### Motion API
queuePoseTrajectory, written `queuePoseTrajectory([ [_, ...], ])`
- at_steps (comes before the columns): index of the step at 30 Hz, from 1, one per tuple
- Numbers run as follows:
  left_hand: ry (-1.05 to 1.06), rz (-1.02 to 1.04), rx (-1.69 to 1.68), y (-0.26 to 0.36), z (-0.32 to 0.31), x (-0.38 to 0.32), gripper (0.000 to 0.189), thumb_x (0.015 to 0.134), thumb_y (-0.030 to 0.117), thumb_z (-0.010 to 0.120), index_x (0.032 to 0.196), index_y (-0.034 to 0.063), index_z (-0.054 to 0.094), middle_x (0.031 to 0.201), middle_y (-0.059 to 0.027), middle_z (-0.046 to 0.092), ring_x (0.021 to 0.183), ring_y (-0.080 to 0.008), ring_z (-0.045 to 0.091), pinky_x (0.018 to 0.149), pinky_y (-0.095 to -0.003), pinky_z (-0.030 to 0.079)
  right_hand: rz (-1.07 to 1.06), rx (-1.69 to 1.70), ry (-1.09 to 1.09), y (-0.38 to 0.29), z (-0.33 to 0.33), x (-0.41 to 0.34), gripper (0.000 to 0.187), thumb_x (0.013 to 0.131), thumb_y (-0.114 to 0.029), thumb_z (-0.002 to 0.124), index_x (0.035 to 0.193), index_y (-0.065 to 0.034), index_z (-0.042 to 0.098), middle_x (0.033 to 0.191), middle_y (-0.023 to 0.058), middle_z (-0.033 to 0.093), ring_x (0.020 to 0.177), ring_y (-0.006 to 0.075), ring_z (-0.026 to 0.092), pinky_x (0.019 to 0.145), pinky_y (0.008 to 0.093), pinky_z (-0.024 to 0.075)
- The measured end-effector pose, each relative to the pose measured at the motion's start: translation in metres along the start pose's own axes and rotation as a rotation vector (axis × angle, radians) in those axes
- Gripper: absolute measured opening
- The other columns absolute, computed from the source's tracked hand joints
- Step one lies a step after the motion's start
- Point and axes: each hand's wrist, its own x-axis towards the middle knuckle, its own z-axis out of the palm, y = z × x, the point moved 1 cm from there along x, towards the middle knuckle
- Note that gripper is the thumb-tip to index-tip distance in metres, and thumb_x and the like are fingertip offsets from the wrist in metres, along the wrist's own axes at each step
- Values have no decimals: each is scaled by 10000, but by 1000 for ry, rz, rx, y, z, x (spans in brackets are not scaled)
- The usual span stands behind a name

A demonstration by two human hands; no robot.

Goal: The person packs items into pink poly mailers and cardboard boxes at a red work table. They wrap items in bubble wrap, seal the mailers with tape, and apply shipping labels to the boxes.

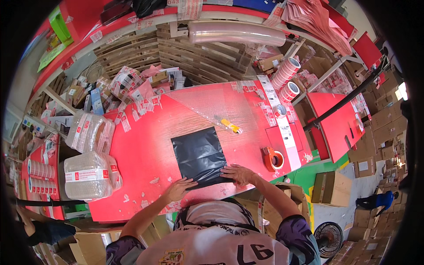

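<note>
A black plastic mailing bag (199,155) lies flat on the red tabletop (142,165) in front of me. My left hand (180,189) rests at its lower left corner, fingers spread on the edge. Flat on its lower right corner lies my right hand (239,174), with the fingers apart. Beyond the bag, a yellow-handled cutter (231,126) lies on a sheet of bubble wrap (202,102). An orange tape dispenser (273,159) sits to the right, near a strip of printed labels (285,132).
Bubble-wrapped parcels (87,175) stand at the table's left edge. Tape rolls (286,73) are stacked at the far right corner, and a roll of clear film (237,33) hangs behind. Cardboard boxes (331,188), a fan (328,239) and a person in blue (377,200) are at right.
</note>
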Motion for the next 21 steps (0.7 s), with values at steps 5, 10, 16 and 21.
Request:
queuePoseTrajectory([
  [5,198,-799,-451,-54,-12,19,667,1026,532,485,743,-58,614,695,-197,612,630,-315,585,681,-484,469,847,722,141,50,11,51,378,866,-398,707,949,-31,746,984,197,735,899,321,719,811,400,575],
  [10,4,-944,-130,-82,-47,54,472,990,429,582,838,-13,652,780,-159,654,690,-309,646,663,-450,524,1032,488,198,43,-13,88,477,905,-480,665,869,-8,723,862,176,731,765,330,719,707,439,576],
  [16,384,-463,399,-27,-31,62,442,907,303,677,1251,44,580,1336,-205,561,1167,-399,567,935,-487,485,440,205,868,-25,-11,101,253,809,-156,674,1027,-51,601,1102,163,599,1023,362,576,885,510,453],
  [21,265,-508,776,4,15,85,586,916,313,669,1401,35,494,1494,-226,427,1373,-417,408,1129,-522,347,561,29,720,-13,-5,97,596,959,-422,562,1412,-38,516,1528,193,434,1462,338,339,1220,522,211],
])
